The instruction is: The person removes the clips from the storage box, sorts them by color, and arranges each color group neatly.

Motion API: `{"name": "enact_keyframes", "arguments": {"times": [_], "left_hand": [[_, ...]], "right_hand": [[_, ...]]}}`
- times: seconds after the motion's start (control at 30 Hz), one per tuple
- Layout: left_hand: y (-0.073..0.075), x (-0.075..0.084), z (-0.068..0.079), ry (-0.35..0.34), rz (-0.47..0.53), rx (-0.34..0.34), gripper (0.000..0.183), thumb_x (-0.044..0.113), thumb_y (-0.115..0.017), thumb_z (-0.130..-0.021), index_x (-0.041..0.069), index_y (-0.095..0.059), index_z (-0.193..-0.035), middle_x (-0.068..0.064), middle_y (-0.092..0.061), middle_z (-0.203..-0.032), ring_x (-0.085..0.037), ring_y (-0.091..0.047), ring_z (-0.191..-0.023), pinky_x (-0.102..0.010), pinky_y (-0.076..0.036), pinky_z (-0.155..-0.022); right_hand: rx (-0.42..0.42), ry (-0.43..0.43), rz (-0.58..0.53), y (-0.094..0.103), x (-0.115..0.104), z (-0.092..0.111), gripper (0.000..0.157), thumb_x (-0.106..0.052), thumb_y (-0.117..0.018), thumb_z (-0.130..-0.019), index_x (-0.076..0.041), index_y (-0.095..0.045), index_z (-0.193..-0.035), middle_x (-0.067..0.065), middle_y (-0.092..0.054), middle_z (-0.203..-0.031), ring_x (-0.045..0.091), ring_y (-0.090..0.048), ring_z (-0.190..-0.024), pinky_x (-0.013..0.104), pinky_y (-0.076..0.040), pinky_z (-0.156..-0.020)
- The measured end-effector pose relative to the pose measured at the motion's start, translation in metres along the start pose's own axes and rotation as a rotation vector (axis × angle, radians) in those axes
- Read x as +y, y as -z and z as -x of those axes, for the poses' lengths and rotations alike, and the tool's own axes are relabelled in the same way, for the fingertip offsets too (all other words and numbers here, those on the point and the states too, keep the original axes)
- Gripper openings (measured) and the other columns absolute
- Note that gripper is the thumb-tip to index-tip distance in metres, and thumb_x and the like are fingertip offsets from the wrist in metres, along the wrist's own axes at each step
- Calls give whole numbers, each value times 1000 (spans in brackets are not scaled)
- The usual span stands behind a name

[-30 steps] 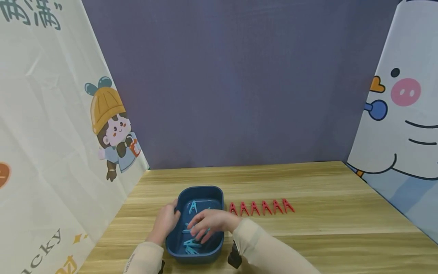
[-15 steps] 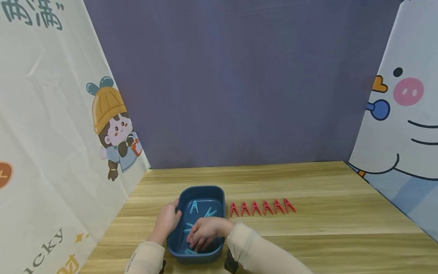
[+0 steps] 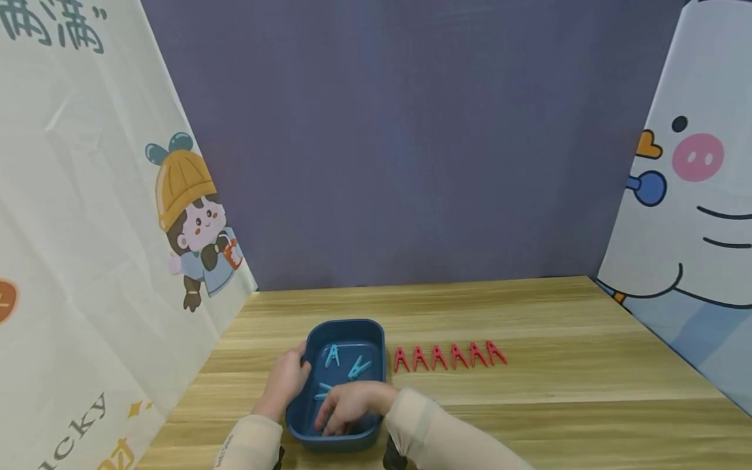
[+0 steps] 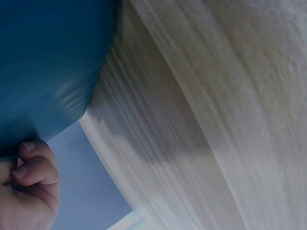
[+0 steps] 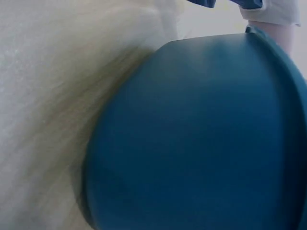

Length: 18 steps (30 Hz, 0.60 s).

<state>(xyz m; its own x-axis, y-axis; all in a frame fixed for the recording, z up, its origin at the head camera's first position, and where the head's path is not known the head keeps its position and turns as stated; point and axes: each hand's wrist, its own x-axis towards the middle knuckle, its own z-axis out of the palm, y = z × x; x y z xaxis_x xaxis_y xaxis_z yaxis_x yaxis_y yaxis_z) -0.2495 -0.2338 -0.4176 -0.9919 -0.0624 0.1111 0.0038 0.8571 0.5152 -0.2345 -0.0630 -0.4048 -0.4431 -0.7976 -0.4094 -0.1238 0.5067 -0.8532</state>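
Note:
A dark blue bin (image 3: 301, 424) stands on the wooden table, and my left hand (image 3: 282, 382) grips its left rim. In the left wrist view the curled fingers of that hand (image 4: 36, 184) hold the edge of the bin (image 4: 53, 62). My right hand (image 3: 352, 403) reaches down into the near part of the bin, fingertips low and bent. Light blue clothespins lie inside: one (image 3: 332, 356) at the back, one (image 3: 359, 368) beside it, one (image 3: 323, 390) partly behind the hand. Whatever is under the right fingers is hidden, so I cannot tell whether they pinch a clothespin.
Right of the bin, several red clothespins (image 3: 437, 357) form a neat row on the table (image 3: 564, 372). A dark cloth wall (image 3: 411, 143) rises behind the table, with printed sheets at both sides. The bin's outer wall (image 5: 192, 134) fills much of the right wrist view.
My right hand has lowered into the near part of the bin, its fingers bending downward. The clothespins there are now covered, and one farther back has come into view. My left hand keeps its hold.

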Motion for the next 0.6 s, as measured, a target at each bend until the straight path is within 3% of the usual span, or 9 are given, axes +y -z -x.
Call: {"name": "enact_keyframes", "arguments": {"times": [0.13,0.27,0.6], "left_hand": [[-1,0,0,-13,-2,17,46,1,-54,-86,-11,-43,-129,-27,-49,-126,-39,-48,-114,-50,-43,-89],[-1,0,0,-37,-3,33,45,1,-54,-86,-12,-44,-128,-28,-50,-125,-39,-49,-113,-50,-44,-89],[-1,0,1,-45,-9,40,45,1,-54,-86,-12,-44,-128,-27,-50,-125,-39,-49,-114,-50,-43,-90]], "right_hand": [[-10,35,20,0,3,1,24,1,-55,-84,4,-65,-105,-4,-60,-80,4,-51,-67,18,-46,-57],[6,50,-3,1,5,1,21,1,-56,-83,4,-66,-102,-2,-63,-83,5,-54,-69,20,-50,-60],[1,134,-236,9,7,6,20,4,-56,-85,14,-62,-101,2,-62,-75,9,-57,-65,30,-56,-65]]}}
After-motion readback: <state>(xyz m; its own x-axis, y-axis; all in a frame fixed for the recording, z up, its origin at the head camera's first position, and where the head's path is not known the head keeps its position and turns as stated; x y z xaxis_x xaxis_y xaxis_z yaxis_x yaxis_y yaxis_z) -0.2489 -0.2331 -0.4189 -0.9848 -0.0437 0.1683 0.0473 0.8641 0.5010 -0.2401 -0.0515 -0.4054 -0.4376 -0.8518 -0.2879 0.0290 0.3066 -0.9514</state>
